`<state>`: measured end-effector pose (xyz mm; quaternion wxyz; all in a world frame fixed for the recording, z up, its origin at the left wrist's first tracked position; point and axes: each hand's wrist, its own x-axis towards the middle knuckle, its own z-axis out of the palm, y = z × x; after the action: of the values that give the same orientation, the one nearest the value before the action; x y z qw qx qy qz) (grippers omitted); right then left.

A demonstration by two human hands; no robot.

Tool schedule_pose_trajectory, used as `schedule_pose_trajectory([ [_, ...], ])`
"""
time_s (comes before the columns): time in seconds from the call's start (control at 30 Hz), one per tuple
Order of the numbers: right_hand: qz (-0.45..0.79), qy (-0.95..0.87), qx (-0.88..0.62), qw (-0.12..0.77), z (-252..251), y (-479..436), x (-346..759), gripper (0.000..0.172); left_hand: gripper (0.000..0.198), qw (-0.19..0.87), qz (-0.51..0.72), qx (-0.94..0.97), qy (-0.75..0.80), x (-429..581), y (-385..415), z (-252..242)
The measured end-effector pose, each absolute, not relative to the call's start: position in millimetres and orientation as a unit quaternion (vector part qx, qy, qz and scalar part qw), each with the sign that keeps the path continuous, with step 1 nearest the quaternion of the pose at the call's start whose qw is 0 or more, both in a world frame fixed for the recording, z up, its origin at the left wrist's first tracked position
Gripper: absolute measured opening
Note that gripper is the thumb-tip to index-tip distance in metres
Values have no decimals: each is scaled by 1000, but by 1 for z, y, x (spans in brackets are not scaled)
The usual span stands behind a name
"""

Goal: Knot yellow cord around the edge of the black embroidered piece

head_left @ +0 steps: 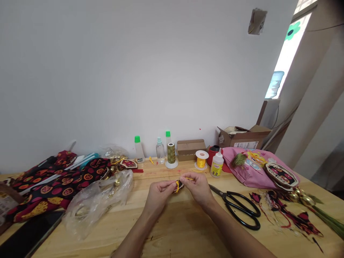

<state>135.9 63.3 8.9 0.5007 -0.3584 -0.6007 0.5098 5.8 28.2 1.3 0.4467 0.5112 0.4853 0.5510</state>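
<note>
Both my hands meet over the middle of the wooden table (pixel 172 229). My left hand (pixel 159 193) is closed in a pinch on a small dark red ornament (pixel 180 186) with a yellow cord (pixel 177 185) looped at it. My right hand (pixel 197 186) is closed too, pinching the yellow cord, whose end sticks out to the right of the fingers. The ornament is mostly hidden between the fingertips.
Black scissors (pixel 239 208) lie right of my right hand. Behind are a yellow cord spool (pixel 201 160), a glue bottle (pixel 217 164), a gold thread spool (pixel 171 154), green-capped bottles (pixel 139 149) and cardboard boxes (pixel 190 149). Patterned fabric (pixel 53 182) and a plastic bag (pixel 99 200) lie left; pink cloth (pixel 252 168) right.
</note>
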Motion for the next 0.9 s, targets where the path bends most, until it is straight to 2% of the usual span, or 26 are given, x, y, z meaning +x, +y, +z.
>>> schedule_pose_trajectory([
  [0.43, 538, -549, -351, 534, 8, 63, 135, 17, 20, 420, 549, 525, 497, 7, 28, 2],
  [0.73, 505, -620, -347, 489, 5, 67, 138, 14, 18, 387, 534, 573, 486, 4, 26, 2],
  [0.9, 508, -618, -362, 479, 6, 66, 138, 15, 20, 427, 548, 520, 497, 8, 28, 4],
])
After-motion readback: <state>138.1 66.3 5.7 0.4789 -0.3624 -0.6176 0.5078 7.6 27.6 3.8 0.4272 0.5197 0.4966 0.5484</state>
